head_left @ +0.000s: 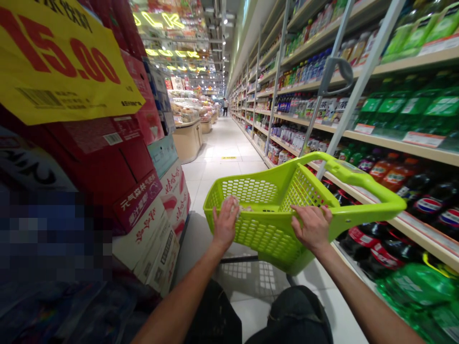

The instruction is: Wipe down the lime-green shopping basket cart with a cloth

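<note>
A lime-green plastic shopping basket [272, 229] with a long handle stands tilted in front of me in a store aisle. My left hand [225, 223] is on its near rim, fingers closed over something pale and crinkly that I cannot make out. My right hand [312, 225] grips the near rim further right, fingers curled over the edge. The basket's handle [362, 184] sticks out to the right, toward the shelves. My knees in dark trousers show below.
Stacked red and white cartons [143, 205] with a yellow price sign [60, 62] stand close on the left. Shelves of drink bottles [394, 177] line the right. The white tiled aisle [222, 157] runs ahead; a person stands far off.
</note>
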### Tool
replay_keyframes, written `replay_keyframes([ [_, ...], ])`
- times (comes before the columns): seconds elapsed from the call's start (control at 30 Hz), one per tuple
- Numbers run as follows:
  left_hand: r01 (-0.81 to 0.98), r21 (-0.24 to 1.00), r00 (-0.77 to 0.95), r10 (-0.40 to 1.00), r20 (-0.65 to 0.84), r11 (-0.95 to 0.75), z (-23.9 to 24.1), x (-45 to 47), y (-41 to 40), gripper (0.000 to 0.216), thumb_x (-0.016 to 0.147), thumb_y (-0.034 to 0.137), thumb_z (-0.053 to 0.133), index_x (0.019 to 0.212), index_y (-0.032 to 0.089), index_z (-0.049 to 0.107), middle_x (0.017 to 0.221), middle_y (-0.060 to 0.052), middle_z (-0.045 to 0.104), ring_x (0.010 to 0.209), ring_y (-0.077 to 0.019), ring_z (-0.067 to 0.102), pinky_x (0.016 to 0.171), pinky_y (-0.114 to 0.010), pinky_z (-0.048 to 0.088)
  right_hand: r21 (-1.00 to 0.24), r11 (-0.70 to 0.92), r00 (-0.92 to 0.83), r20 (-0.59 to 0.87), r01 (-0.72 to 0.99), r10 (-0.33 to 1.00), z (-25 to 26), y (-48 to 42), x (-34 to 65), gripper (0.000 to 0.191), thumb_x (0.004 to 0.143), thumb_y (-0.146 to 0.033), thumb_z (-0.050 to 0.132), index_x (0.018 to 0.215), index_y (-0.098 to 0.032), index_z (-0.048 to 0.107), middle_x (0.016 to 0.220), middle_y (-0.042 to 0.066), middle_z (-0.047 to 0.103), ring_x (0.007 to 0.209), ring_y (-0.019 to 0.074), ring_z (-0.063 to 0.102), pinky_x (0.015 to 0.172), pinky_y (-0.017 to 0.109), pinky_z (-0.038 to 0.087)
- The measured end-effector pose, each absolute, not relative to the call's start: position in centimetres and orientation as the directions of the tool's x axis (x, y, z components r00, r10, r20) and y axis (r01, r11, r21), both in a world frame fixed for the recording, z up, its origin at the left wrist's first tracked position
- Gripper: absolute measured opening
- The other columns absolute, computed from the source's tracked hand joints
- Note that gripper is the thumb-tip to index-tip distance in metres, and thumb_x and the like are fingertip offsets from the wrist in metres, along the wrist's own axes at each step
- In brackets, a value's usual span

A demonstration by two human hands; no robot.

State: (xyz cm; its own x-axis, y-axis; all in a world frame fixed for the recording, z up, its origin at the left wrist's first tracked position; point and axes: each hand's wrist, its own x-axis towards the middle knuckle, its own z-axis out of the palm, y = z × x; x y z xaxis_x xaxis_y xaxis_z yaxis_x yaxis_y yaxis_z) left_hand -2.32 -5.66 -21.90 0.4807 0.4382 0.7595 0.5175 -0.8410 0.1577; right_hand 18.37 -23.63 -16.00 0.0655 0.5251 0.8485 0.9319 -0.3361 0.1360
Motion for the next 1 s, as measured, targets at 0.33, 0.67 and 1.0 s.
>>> replay_keyframes([
  [0.33, 0.467, 0.278, 0.465, 0.5, 0.73, -0.84, -21.5, -2.4, -5.1, 0.053, 0.077, 0.009, 0.042, 0.128, 0.016, 0.038, 0.122, -0.013, 0.055, 0.111, -0.0227, 0.051, 0.102, -0.05, 0.029, 0.118, -0.324, 0.075, 0.847, 0.939, 0.526, -16.1, -23.9, 18.6, 0.023, 0.077, -0.025, 0.05, 0.096, -0.021, 0.063, 0.08, 0.002, 0.066, 0.082, 0.019, 0.054, 0.092, 0.038, 0.022],
  [0.67, 0.52, 0.332, 0.364, 0.556, 0.747, -0.787, -22.4, -5.8, -1.5, 0.038, 0.084, 0.011, 0.033, 0.118, 0.017, 0.05, 0.118, -0.01, 0.059, 0.109, -0.0226, 0.053, 0.102, -0.051, 0.028, 0.156, -0.309, 0.041, 0.836, 0.938, 0.547, -16.0, -24.1, 19.1, 0.022, 0.078, -0.024, 0.05, 0.095, -0.02, 0.063, 0.082, 0.002, 0.067, 0.083, 0.0182, 0.054, 0.093, 0.036, 0.022],
  [1.0, 0.374, 0.183, 0.555, 0.378, 0.741, -0.909, -21.0, -0.8, -5.8, 0.041, 0.085, 0.011, 0.038, 0.121, 0.026, 0.049, 0.124, -0.007, 0.056, 0.114, -0.0172, 0.051, 0.108, -0.052, 0.014, 0.141, -0.251, 0.033, 0.811, 0.958, 0.584, -15.9, -23.8, 19.5, 0.026, 0.078, -0.025, 0.048, 0.099, -0.022, 0.062, 0.088, 0.002, 0.066, 0.089, 0.019, 0.054, 0.094, 0.037, 0.021],
])
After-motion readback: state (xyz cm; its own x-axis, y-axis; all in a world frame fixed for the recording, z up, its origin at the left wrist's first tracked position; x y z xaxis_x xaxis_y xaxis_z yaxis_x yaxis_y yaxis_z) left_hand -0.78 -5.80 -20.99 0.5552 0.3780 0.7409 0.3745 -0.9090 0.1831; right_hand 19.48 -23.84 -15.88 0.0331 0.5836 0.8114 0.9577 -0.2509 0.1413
